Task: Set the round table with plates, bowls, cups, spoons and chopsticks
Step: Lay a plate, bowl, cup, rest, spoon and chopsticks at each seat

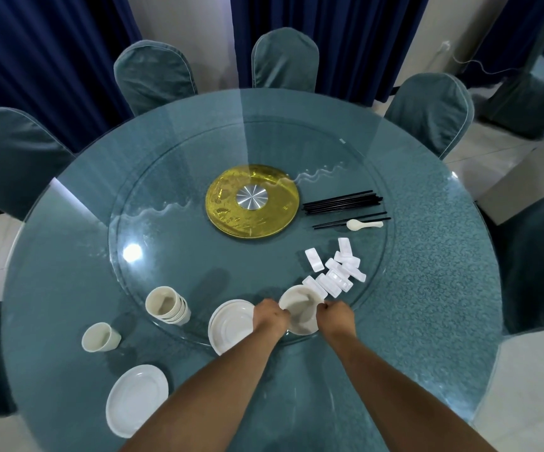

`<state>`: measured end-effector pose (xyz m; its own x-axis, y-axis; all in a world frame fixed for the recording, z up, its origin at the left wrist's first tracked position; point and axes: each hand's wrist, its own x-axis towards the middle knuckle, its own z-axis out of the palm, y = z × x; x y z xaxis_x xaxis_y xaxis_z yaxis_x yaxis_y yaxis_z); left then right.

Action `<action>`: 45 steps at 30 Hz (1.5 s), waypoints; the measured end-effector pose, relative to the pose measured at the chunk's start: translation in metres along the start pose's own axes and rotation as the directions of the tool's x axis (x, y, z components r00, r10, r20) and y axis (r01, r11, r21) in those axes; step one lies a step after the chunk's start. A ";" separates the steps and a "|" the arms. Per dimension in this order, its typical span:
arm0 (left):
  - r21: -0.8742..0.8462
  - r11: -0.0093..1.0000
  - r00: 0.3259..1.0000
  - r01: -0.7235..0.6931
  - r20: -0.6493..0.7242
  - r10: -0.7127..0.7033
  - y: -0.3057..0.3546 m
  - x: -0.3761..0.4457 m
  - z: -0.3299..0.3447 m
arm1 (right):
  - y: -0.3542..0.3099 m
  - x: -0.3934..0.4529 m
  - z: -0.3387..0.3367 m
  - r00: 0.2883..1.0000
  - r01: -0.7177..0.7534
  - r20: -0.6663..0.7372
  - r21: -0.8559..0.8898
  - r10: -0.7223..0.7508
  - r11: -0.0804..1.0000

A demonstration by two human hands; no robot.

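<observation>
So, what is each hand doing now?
Left hand: grips the bowl's left rim.
Right hand: grips its right rim.

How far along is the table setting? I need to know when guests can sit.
Barely begun. Done: one plate and one cup are set at the near-left place. In hand: both hands, left and right, grip the stacked bowls by the rim. Left: the plate stack, cup stack, chopsticks, spoon and white rests remain undistributed.
</observation>
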<state>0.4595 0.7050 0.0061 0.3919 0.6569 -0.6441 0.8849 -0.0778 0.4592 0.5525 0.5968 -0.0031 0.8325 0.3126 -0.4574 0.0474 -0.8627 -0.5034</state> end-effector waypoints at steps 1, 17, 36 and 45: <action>0.015 1.000 1.000 0.005 -0.001 -0.005 0.000 0.000 0.000 | -0.001 0.000 0.000 1.000 0.003 -0.006 -0.004 -0.003 1.000; -0.286 0.942 0.984 0.174 0.088 -0.155 0.003 0.006 0.001 | 0.005 0.007 -0.004 0.999 -0.014 0.040 -0.012 0.015 1.000; -0.462 0.885 0.994 0.060 -0.054 -0.096 -0.057 -0.020 -0.045 | -0.028 -0.039 0.016 0.998 0.060 0.027 0.140 -0.064 0.988; -0.594 0.799 0.960 0.093 -0.160 -0.231 -0.171 -0.042 -0.088 | -0.073 -0.098 0.093 0.962 0.230 0.142 0.032 -0.232 0.973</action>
<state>0.2699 0.7568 0.0084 0.1315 0.7683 -0.6264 0.5941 0.4448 0.6702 0.4160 0.6661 0.0107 0.7116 0.5577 -0.4273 0.2202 -0.7546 -0.6182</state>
